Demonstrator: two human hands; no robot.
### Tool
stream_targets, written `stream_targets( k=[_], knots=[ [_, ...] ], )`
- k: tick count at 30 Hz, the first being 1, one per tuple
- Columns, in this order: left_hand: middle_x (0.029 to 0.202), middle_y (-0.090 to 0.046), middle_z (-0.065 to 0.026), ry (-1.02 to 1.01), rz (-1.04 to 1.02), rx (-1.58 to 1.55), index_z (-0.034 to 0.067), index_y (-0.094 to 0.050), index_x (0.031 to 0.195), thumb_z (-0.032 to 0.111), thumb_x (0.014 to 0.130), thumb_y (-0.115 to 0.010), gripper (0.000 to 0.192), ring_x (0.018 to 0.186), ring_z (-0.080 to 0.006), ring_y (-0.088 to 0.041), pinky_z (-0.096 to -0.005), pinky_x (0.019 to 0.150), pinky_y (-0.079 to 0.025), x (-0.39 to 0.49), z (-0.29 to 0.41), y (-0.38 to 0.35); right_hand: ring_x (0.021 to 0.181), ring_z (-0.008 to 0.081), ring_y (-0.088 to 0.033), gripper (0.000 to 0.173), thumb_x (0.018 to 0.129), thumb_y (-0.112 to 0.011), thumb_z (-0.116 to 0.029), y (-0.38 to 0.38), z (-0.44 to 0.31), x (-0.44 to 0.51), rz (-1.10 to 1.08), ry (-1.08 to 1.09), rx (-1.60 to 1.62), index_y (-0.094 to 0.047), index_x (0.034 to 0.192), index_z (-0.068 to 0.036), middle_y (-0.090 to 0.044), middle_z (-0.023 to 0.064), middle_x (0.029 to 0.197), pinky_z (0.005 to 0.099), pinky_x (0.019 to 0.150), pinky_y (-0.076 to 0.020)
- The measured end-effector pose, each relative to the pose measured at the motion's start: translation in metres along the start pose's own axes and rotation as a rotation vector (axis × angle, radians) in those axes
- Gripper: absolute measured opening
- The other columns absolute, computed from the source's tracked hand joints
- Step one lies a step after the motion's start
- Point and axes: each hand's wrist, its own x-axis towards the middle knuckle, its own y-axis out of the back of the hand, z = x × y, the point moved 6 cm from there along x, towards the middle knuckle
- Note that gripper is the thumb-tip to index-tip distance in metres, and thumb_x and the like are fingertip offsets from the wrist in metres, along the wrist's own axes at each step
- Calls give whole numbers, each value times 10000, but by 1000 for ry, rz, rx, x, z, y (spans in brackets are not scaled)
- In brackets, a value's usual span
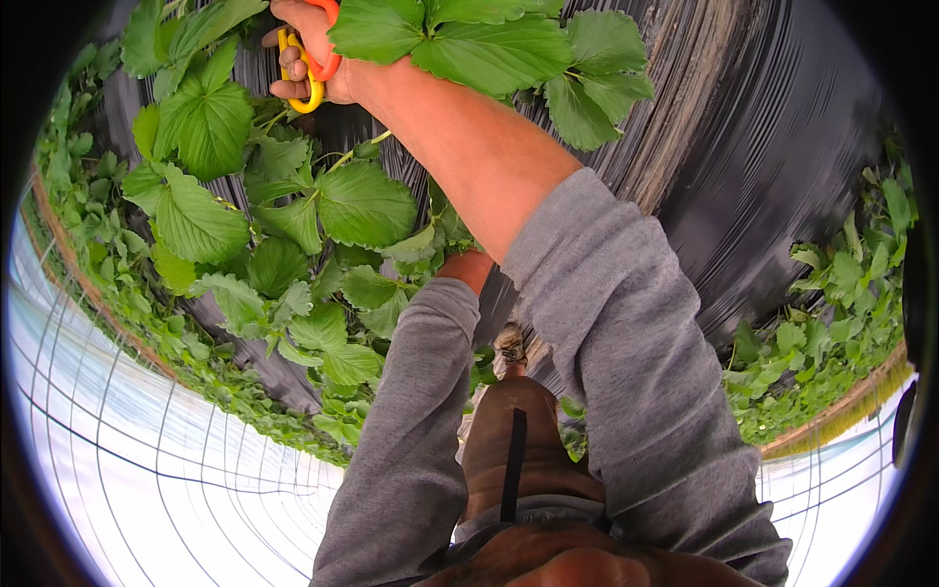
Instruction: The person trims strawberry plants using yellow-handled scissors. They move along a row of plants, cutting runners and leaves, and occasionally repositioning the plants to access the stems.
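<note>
My right hand (pixel 299 44) is at the top edge of the head view, with its fingers through the handles of a pair of scissors (pixel 308 104). One handle loop is orange, the other yellow; the blades cannot be seen. Broad toothed leaves of a strawberry plant (pixel 367 205) spread below that hand, and a large leaf (pixel 491 55) overlaps the right wrist and forearm. My left arm (pixel 418 381) reaches into the foliage beneath the right forearm. Only its wrist shows there; the left hand itself is hidden.
Black plastic mulch film (pixel 748 169) covers the ground, with a brown soil-coloured streak (pixel 689 95) along it. More rows of leafy plants (pixel 843 315) run on both sides. A worn shoe (pixel 510 345) stands between my arms. A curved grid of lines (pixel 158 440) crosses pale sheeting or sky.
</note>
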Motion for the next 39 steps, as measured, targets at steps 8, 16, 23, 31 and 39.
stream_targets(
  k=[8, 16, 23, 31, 39],
  knots=[
    [1577, -346, -171, -14, 3, 0, 90, -453, 1497, 404, 995, -493, 593, 1447, -400, -326, -563, 1157, -310, 0, 2, 4, 477, 99, -437, 505, 902, -687, -492, 9, -3, -62, 93, -82, -399, -577, 1035, -18, -494, 17, 745, 343, 581, -595],
    [1578, -345, -166, -22, 6, 5, 92, -450, 1498, 401, 993, -499, 594, 1445, -395, -329, -561, 1153, -315, 1, 3, 6, 676, 194, -588, 669, 875, -715, -544, 13, -10, -48, -50, 19, -101, -514, 1334, -101, -587, 76, 931, 457, 727, -619],
    [1578, -343, -161, -16, 1, 8, 94, -448, 1500, 398, 992, -504, 594, 1444, -391, -331, -559, 1150, -320, 2, 1, 6, 653, 206, -588, 600, 867, -702, -570, 8, 9, -16, -36, -14, 85, -565, 1115, -41, -553, 67, 784, 474, 704, -613],
    [1579, -342, -155, -5, 10, 7, 97, -445, 1502, 394, 990, -509, 595, 1442, -386, -334, -557, 1146, -325, 4, 2, 8, 677, 180, -592, 541, 876, -706, -521, 3, -5, -25, -11, 80, -67, -600, 1150, -67, -591, 49, 847, 407, 610, -597],
    [1580, -341, -149, 3, 16, 12, 99, -443, 1504, 391, 989, -515, 596, 1440, -381, -337, -555, 1142, -330, 9, 1, 11, 574, 137, -576, 595, 887, -695, -547, 14, -3, -49, 57, -12, -123, -608, 1147, -19, -542, 41, 739, 357, 647, -642]
  ],
)
